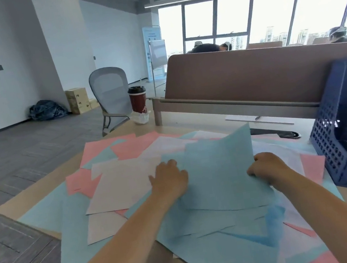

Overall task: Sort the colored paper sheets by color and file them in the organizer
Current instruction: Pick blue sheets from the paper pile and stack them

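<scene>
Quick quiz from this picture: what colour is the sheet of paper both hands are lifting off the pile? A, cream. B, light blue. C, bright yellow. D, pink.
B: the left hand and the right hand grip the two sides of a light blue sheet whose far edge tilts up off the pile, while the pink sheets and the cream sheets lie flat on the desk.

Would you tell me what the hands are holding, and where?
Both hands grip a raised blue sheet: left hand at its left edge, right hand at its right edge.
</scene>
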